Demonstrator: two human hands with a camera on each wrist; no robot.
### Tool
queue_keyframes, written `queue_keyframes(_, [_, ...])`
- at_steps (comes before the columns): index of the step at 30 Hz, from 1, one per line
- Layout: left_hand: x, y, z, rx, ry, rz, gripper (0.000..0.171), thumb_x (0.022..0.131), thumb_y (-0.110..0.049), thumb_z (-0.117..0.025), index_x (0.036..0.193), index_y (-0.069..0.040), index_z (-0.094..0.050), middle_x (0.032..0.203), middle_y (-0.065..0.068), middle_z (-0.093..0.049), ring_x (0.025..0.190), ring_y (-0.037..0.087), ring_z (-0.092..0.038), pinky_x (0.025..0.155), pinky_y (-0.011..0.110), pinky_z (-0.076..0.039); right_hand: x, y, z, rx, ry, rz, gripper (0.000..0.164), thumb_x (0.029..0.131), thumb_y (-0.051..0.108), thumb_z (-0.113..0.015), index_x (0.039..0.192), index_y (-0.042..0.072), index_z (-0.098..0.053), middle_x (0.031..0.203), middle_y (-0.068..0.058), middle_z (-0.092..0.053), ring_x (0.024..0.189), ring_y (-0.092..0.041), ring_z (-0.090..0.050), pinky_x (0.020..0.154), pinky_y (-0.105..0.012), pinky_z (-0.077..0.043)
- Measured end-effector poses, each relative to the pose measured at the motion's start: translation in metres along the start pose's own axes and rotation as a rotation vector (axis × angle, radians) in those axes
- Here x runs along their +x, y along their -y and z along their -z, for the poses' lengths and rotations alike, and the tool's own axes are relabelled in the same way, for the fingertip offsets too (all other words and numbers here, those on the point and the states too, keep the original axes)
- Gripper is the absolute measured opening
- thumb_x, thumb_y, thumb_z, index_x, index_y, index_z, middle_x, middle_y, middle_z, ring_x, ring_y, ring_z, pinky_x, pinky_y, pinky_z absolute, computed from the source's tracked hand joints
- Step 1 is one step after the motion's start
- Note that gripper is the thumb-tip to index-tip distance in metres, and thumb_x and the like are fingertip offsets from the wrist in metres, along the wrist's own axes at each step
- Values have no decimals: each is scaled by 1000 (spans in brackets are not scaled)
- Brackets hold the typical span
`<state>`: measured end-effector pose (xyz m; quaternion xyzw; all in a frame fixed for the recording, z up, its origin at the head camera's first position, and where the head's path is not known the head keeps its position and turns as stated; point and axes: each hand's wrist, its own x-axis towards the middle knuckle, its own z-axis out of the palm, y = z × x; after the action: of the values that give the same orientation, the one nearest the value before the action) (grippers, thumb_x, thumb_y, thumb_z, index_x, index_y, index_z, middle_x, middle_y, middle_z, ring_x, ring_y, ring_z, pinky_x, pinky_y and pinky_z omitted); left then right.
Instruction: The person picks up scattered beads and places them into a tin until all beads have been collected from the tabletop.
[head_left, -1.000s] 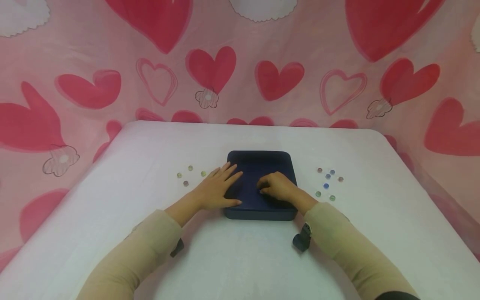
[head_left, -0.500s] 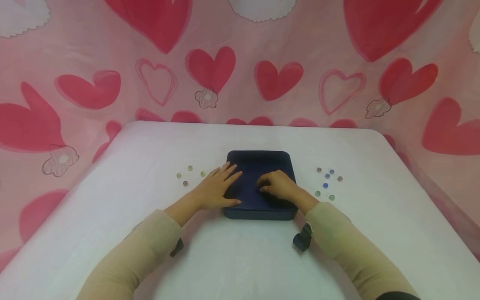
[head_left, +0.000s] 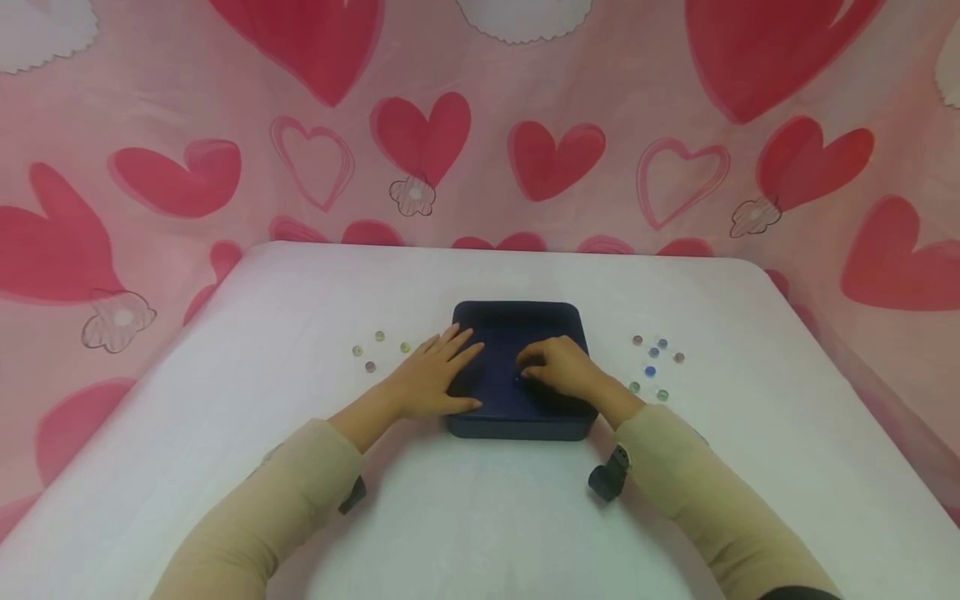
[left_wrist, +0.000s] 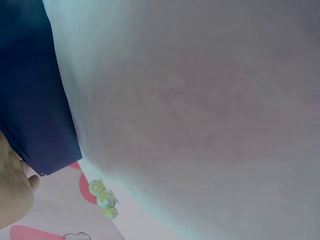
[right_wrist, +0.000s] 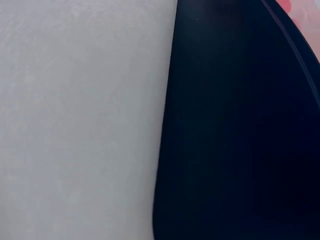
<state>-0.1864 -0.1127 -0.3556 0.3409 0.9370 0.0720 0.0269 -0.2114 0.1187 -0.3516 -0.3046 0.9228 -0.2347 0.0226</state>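
A dark blue rectangular box stands on the white table in the head view. My left hand lies over its left rim with the fingers spread. In the left wrist view part of the left hand shows beside the box wall. My right hand reaches in over the right side, fingers curled down. A small blue marble shows at the right fingertips inside the box, seemingly pinched, though the contact is too small to see clearly. The right wrist view shows the box side, not the fingers.
Several glass marbles lie left of the box, one yellowish marble near the left hand. Right of it lie several more, including a blue marble and a green marble. A heart-patterned pink backdrop hangs behind the table.
My right hand has risen slightly and shifted a little toward the far side of the box, so the blue marble shows more plainly under its fingertips. The left hand has stayed put.
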Motion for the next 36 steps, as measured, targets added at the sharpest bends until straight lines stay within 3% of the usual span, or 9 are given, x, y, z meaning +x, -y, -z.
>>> queue_keyframes(14, [-1,0,-1,-7,-9,-5,78,78,-59,-44,138,-12,-22,143,10,-12,130,25,0,103,40,-7,-11,-3,11,73,-27,-48,18,78,13,-63,95,7,-66,93,-5,-64,88,-19,-57,80,-37,-44])
queue_keyframes(21, [0,0,1,0,-7,-2,79,78,-58,-45,138,-12,-22,143,10,-12,130,25,0,103,40,-8,-19,-6,17,101,-81,-57,18,77,13,-64,94,8,-67,90,-6,-64,81,-19,-57,76,-37,-45])
queue_keyframes(30, [0,0,0,9,-9,-7,79,78,-59,-45,138,-12,-22,143,10,-11,130,24,1,103,41,-8,-27,-8,27,160,-85,-127,19,79,14,-62,97,8,-66,93,-6,-63,73,-17,-52,65,-29,-45])
queue_keyframes(36, [0,1,-1,5,-16,-9,79,78,-58,-45,138,-12,-22,143,10,-11,130,25,1,103,41,-8,-33,-10,34,179,-120,-132,19,79,13,-62,96,6,-66,93,-8,-63,77,-18,-56,68,-32,-47])
